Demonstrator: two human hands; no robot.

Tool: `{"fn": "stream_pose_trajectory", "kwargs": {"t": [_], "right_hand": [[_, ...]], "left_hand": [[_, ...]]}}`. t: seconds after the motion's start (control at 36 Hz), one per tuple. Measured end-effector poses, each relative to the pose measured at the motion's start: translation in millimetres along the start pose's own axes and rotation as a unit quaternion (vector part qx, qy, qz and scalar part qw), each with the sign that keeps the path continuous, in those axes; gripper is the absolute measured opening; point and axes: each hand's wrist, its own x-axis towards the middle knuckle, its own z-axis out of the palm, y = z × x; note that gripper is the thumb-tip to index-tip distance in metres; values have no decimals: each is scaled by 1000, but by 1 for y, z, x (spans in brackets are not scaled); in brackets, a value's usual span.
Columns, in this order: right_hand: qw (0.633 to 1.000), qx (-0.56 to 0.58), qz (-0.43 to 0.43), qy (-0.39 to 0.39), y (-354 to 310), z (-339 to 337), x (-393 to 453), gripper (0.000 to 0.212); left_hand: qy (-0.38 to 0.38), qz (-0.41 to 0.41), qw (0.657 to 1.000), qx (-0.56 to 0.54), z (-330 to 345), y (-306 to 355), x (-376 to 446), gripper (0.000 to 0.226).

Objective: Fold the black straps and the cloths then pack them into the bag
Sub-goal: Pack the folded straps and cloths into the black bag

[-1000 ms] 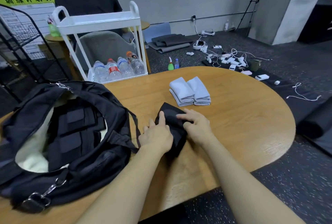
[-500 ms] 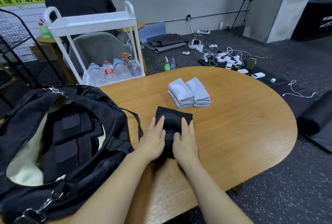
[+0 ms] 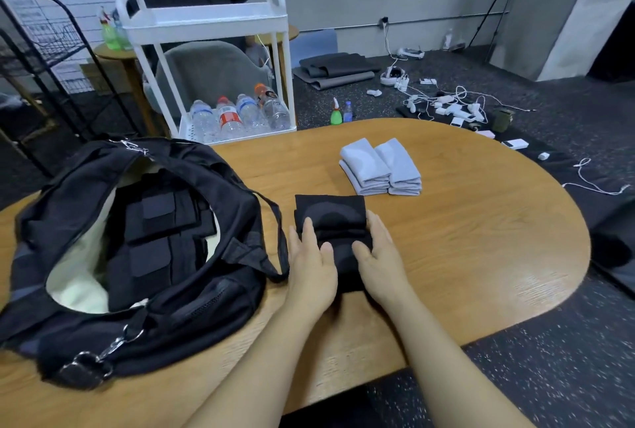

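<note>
Both hands — left hand [image 3: 311, 266], right hand [image 3: 379, 261] — flank the folded black cloth [image 3: 331, 218], grip flat, unclosed.

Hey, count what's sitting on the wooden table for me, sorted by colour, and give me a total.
Black: 2, the bag and the folded cloth under both hands
Light grey: 2, the folded cloths side by side
Total: 4

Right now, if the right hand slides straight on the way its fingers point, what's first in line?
Probably the far folded part of the black cloth the right hand already rests on; past that, bare table. The folded white cloths lie slightly right of that line.
</note>
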Motion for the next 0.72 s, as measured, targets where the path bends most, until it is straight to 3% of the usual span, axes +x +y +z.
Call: {"fn": "stream_pose_trajectory", "kwargs": {"t": [0.17, 0.22, 0.28, 0.31, 0.53, 0.72], "right_hand": [[990, 78, 61, 97, 7, -16, -11, 57], [987, 51, 72, 132, 7, -20, -15, 57], [986, -10, 84, 143, 6, -22, -20, 58], [985, -39, 92, 140, 3, -23, -23, 59], [974, -179, 118, 73, -13, -19, -29, 64], [973, -198, 117, -5, -18, -28, -24, 52]], "left_hand": [[-4, -6, 1000, -14, -16, -6, -13, 59], [13, -17, 1000, -4, -25, -3, -17, 55], [35, -28, 999, 21, -31, -1, -21, 36], [42, -29, 998, 38, -33, -1, -23, 24], [46, -46, 993, 98, -33, -3, -22, 27], [21, -70, 995, 73, -35, 4, -16, 20]]}}
